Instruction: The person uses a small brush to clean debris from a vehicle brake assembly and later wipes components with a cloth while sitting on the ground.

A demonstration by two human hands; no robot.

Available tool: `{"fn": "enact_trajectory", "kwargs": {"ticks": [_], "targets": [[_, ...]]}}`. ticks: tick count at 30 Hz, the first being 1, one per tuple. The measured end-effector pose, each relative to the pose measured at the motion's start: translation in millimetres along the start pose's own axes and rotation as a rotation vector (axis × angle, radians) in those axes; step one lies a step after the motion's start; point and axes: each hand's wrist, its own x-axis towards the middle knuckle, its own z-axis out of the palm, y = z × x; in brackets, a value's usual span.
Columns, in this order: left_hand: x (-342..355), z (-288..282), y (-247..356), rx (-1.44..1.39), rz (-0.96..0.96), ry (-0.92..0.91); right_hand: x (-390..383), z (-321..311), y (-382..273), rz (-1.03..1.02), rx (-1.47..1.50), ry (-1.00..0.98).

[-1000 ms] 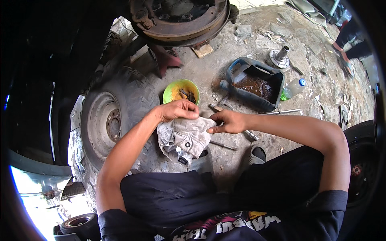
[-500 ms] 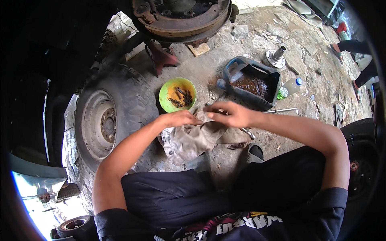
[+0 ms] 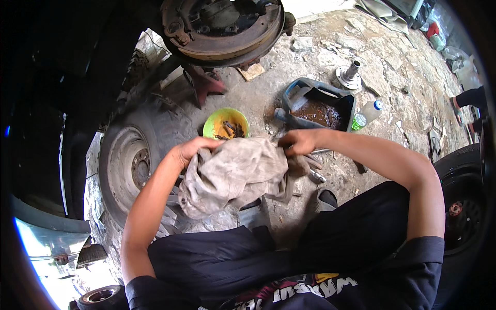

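A dirty beige cloth (image 3: 237,168) is stretched out between my hands above the floor, in front of my feet. My left hand (image 3: 199,149) grips its upper left edge, fingers closed over the fabric. At the other end, my right hand (image 3: 299,142) is closed on the cloth's right edge, its fingertips partly hidden. Just beyond the cloth stands a green bowl (image 3: 208,125) with orange residue and several small dark metal parts; the cloth covers its near rim. A metal socket tool (image 3: 317,176) lies below my right hand, partly covered by the cloth.
A cut-open jug (image 3: 289,101) holds brown sludge, beside a bottle (image 3: 368,112) and a flanged metal spindle (image 3: 349,77). A red jack stand (image 3: 206,88) is under the brake assembly (image 3: 222,49). Wheels stand left (image 3: 124,160) and right (image 3: 457,206). Another person's feet (image 3: 459,111) show far right.
My hands have moved apart, the left one leftward and the right one a little to the right. The bunched cloth is now spread wider and raised, covering the bowl's near edge.
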Motion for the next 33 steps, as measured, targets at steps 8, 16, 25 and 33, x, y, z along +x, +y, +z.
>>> {"fn": "enact_trajectory", "kwargs": {"ticks": [8,16,25,33], "targets": [[39.6,17.6,7.5,0.903,-0.124,0.147,-15.4,-29.9,-51.5,-0.078,0.162,0.200],[80.9,39.4,3.2,0.917,0.314,-0.021,-15.2,-15.7,-86.3,0.030,0.466,0.581],[66.2,59.1,11.8,0.514,0.489,0.130,-33.9,19.4,-82.5,-0.068,0.609,0.637],[65.4,62.4,37.0,0.310,0.385,-0.008,-54.7,3.1,-118.8,-0.366,0.504,0.818]]}}
